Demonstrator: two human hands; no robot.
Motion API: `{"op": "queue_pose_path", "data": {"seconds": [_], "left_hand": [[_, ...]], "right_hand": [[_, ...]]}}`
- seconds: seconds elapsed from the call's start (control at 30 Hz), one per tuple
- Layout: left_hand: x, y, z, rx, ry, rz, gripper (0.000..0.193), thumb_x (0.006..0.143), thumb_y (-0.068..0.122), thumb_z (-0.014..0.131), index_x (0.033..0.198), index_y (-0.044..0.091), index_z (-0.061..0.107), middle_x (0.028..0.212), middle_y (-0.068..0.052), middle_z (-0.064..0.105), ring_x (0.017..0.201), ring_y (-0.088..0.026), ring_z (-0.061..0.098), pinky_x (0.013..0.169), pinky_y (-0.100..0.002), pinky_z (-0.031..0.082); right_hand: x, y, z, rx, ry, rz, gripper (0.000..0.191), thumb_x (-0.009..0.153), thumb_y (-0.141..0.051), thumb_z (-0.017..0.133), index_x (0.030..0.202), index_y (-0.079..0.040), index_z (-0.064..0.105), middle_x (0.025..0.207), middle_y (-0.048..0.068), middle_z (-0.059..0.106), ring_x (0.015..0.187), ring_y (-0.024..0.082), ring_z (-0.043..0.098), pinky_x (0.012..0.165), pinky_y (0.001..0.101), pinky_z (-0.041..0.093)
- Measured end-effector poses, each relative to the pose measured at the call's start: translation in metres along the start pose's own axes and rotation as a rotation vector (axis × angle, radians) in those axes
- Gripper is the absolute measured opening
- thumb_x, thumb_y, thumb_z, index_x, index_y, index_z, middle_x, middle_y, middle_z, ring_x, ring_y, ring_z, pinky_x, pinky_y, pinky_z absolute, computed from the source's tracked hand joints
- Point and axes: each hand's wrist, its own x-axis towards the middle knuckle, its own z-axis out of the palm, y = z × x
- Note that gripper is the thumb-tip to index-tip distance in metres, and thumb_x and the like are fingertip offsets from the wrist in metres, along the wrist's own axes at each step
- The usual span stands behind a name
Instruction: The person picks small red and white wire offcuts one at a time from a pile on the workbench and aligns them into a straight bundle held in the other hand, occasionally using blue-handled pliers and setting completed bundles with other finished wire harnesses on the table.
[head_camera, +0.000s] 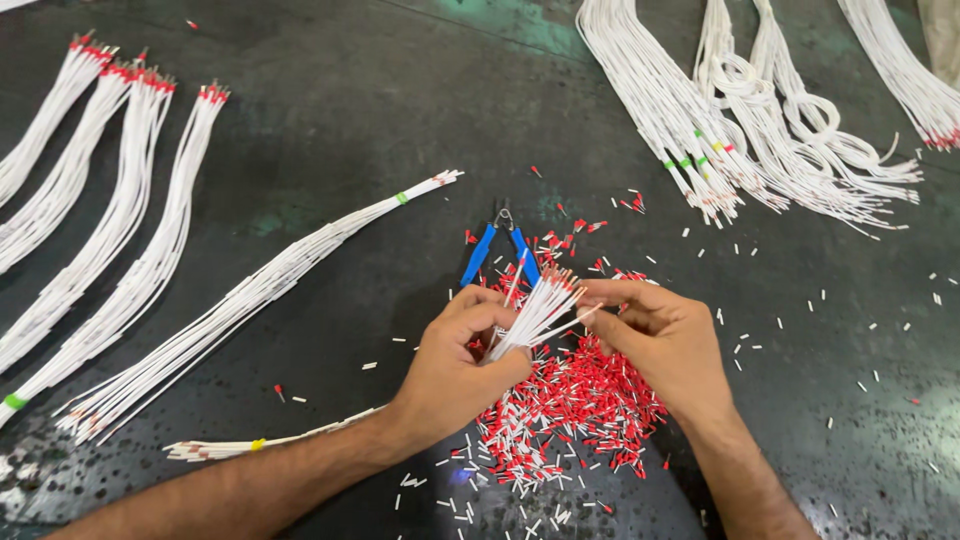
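Thin white wires (535, 310) in left hand (455, 365)

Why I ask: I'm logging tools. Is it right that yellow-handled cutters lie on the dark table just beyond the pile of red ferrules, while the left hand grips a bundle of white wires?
Not quite: the head view shows the cutters have blue handles, not yellow. The rest holds.

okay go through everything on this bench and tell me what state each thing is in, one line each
Left hand: closed around a fanned bundle of white wires.
Right hand: fingers pinching at the bundle's tips.
Red ferrules: loose in a heap under the hands.
Blue-handled cutters: lying flat, handles spread, untouched.
Long bundle: banded green, lying diagonally.
Left bundles: red-tipped, laid out.
Top-right bundles: banded, some coiled.
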Motion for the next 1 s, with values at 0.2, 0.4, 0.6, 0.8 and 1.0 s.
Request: {"op": "queue_pose_path", "data": {"seconds": [0.2, 0.4, 0.6, 0.8, 1.0], "left_hand": [[0.0, 0.001, 0.0, 0.02, 0.005, -0.005, 0.017, 0.081, 0.005, 0.074, 0.098, 0.004, 0.073, 0.109, 0.0, 0.053, 0.079, -0.004, 0.056, 0.064, -0.022, 0.047], [-0.001, 0.001, 0.001, 0.093, 0.023, -0.005, 0.016, 0.083, 0.005, 0.075, 0.098, 0.004, 0.075, 0.108, -0.001, 0.054, 0.079, -0.004, 0.054, 0.063, -0.022, 0.045], [0.001, 0.001, 0.004, 0.092, 0.05, -0.045, 0.02, 0.081, 0.003, 0.074, 0.101, 0.004, 0.076, 0.11, -0.001, 0.056, 0.08, -0.003, 0.057, 0.063, -0.021, 0.047], [0.001, 0.003, 0.004, 0.099, 0.049, -0.047, 0.019, 0.081, 0.001, 0.075, 0.1, 0.003, 0.075, 0.11, -0.002, 0.055, 0.079, -0.003, 0.057, 0.062, -0.021, 0.048], [0.001, 0.002, 0.003, 0.087, 0.035, -0.035, 0.019, 0.082, 0.002, 0.074, 0.101, 0.004, 0.075, 0.11, -0.002, 0.054, 0.081, -0.004, 0.057, 0.064, -0.022, 0.049]], "right_hand": [[0.001, 0.001, 0.0, -0.004, 0.041, -0.055, 0.023, 0.093, -0.004, 0.07, 0.115, 0.002, 0.076, 0.093, 0.007, 0.077, 0.067, 0.007, 0.06, 0.06, 0.0224, 0.05], [0.0, 0.002, -0.006, 0.073, 0.082, -0.092, 0.021, 0.096, -0.005, 0.068, 0.115, 0.002, 0.074, 0.099, 0.011, 0.076, 0.066, 0.008, 0.062, 0.061, 0.0229, 0.053], [-0.005, 0.0, -0.005, 0.199, 0.049, -0.081, 0.024, 0.096, -0.005, 0.067, 0.118, 0.002, 0.072, 0.104, 0.015, 0.079, 0.063, 0.009, 0.063, 0.059, 0.0244, 0.053], [-0.009, 0.0, -0.006, 0.183, 0.026, -0.161, 0.021, 0.098, -0.005, 0.066, 0.117, 0.004, 0.071, 0.104, 0.016, 0.079, 0.065, 0.01, 0.063, 0.062, 0.0246, 0.055], [-0.012, 0.001, -0.008, 0.164, 0.023, -0.192, 0.021, 0.099, -0.005, 0.066, 0.117, 0.004, 0.071, 0.104, 0.015, 0.078, 0.066, 0.009, 0.063, 0.062, 0.0243, 0.055]]}}
